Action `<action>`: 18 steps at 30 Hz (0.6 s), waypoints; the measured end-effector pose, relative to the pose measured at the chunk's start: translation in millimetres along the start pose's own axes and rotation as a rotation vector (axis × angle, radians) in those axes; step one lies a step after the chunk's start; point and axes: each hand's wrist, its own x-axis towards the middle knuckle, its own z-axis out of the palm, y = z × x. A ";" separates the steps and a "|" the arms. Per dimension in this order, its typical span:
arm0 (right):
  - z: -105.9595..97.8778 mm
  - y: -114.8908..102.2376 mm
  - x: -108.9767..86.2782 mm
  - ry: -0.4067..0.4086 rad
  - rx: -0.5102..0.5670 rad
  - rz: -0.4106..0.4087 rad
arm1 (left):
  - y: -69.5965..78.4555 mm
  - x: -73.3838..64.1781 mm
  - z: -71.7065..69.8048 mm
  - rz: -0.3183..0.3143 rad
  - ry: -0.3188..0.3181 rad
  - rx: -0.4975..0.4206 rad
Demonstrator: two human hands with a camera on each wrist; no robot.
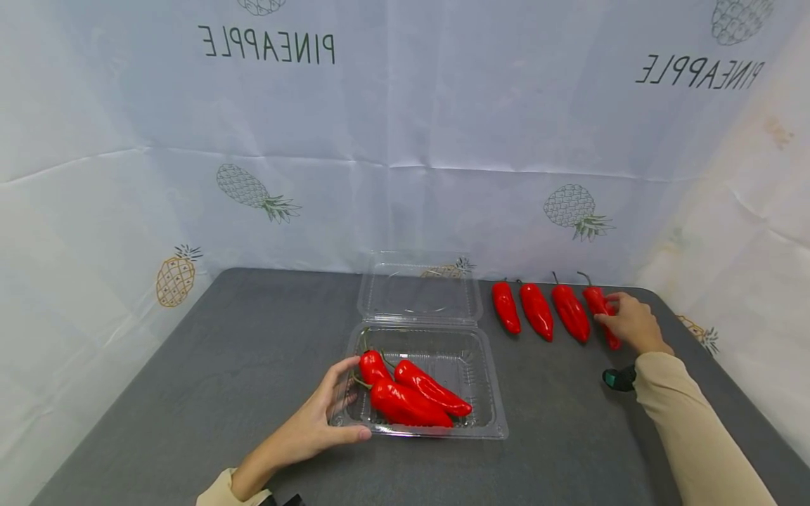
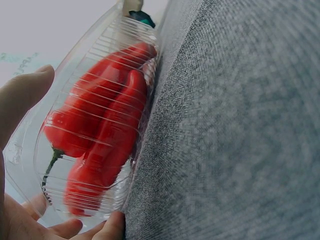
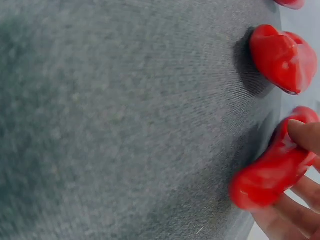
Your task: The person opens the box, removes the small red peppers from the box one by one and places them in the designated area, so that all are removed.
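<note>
1. Behind everything I see a pale cloth (image 1: 389, 126) with pineapple drawings and mirrored "PINEAPPLE" lettering.
2. In front of it lies the dark grey table (image 1: 253, 365).
3. On the table, around the middle of my head view, sits the clear box (image 1: 496, 407), its lid (image 1: 414, 299) swung back toward the cloth.
4. The left hand (image 1: 316, 422) holds the box by its near left corner, thumb at the near side, fingers around the left wall.
5. The right hand (image 1: 633, 323) reaches to the table's far right, thumb and fingers clamped on the held pepper (image 1: 595, 299), the rightmost red one; I can't tell whether that one touches the table.
6. Three box peppers (image 1: 411, 404) lie together toward the near left of the box, green stems pointing left.
7. Three row peppers (image 1: 536, 313) lie side by side between lid and right hand, stems toward the cloth.
</note>
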 end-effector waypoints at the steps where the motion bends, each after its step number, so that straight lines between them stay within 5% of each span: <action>1: 0.5 -0.2 -0.5 0.008 0.004 0.001 | -0.1 -0.1 0.0 0.000 0.000 0.000; 18: -4.1 3.3 -10.0 0.023 -0.003 0.002 | -1.1 0.4 0.4 -0.001 0.003 0.010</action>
